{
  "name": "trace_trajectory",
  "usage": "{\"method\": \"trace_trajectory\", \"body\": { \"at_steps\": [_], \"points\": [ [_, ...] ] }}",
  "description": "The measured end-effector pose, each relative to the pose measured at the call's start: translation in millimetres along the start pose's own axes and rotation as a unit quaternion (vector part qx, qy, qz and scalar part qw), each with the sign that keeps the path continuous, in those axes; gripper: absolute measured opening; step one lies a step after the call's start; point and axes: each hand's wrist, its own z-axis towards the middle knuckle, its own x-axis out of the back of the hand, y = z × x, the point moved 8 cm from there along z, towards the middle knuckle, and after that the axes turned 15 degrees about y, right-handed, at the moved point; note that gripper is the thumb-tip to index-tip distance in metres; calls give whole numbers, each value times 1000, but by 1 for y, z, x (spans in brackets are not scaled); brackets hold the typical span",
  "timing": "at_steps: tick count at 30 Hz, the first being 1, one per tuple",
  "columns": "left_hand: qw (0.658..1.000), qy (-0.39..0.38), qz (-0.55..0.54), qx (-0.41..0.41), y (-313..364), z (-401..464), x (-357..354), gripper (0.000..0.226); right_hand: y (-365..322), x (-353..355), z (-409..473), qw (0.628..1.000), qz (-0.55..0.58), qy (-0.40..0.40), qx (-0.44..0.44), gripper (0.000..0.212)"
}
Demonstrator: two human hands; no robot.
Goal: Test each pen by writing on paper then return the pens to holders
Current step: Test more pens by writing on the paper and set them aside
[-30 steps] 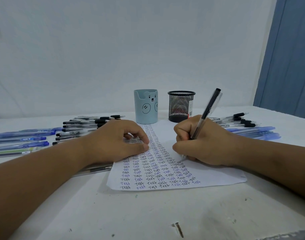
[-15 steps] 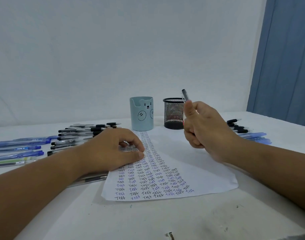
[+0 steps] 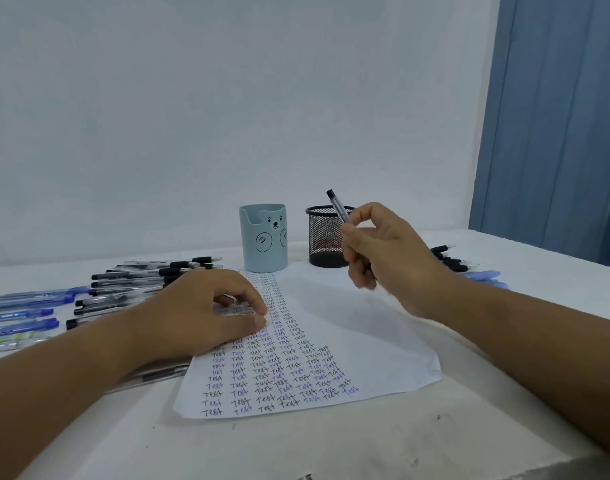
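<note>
The right hand (image 3: 386, 251) grips a black pen (image 3: 338, 211) above the paper (image 3: 348, 327), near the mesh holder (image 3: 326, 237); left hand (image 3: 206, 313) lies flat on paper. Better lower it tip-first into this holder

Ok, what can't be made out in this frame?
- Pen tip, head view: hidden inside the right hand.
- Mesh holder and bear holder contents: rims face away, insides unseen.
- Paper left part: covered by the left hand.
- Far "test" rows: too small to read.
- Pen under left forearm: mostly hidden.
</note>
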Motion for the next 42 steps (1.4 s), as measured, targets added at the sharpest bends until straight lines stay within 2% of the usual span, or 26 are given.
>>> {"method": "trace_trajectory", "body": {
  "at_steps": [2,4,6,10,13,17,20,23,26,28,30,33,35,37,42],
  "points": [
    [1000,4,-5,7,0,0,0,7,-7,17,15,990,-115,27,74,6],
    [1000,9,-3,9,0,0,1,5,-9,38,33,948,-287,41,133,3],
    [1000,12,2,9,1,-1,1,3,-2,64,50,907,-397,43,133,8],
    [1000,4,11,7,2,-1,0,4,22,102,67,867,-493,31,71,12],
    [1000,3,16,8,3,-1,1,8,31,105,71,846,-527,19,76,20],
    [1000,13,12,16,3,0,3,4,37,96,73,840,-535,5,91,30],
    [999,33,-2,26,3,1,5,3,34,86,69,851,-515,5,105,35],
    [997,59,-27,49,0,2,9,5,10,55,48,873,-452,-4,185,31],
    [994,85,-49,48,-2,5,16,7,-26,-10,0,868,-374,-105,309,17],
    [993,96,-56,46,-2,5,21,11,-42,-56,-39,847,-357,-209,334,14],
    [993,105,-43,34,-2,8,27,14,-55,-92,-73,828,-331,-279,357,14],
    [990,134,-22,46,-10,12,44,14,-61,-134,-107,822,-290,-335,358,15],
    [982,178,-1,60,-20,15,63,14,-56,-154,-113,813,-304,-347,355,22],
    [975,212,20,70,-29,16,85,13,-55,-167,-112,811,-311,-353,349,21],
    [953,266,97,106,-62,9,147,14,-56,-182,-90,854,-276,-332,289,10]
  ]
}}
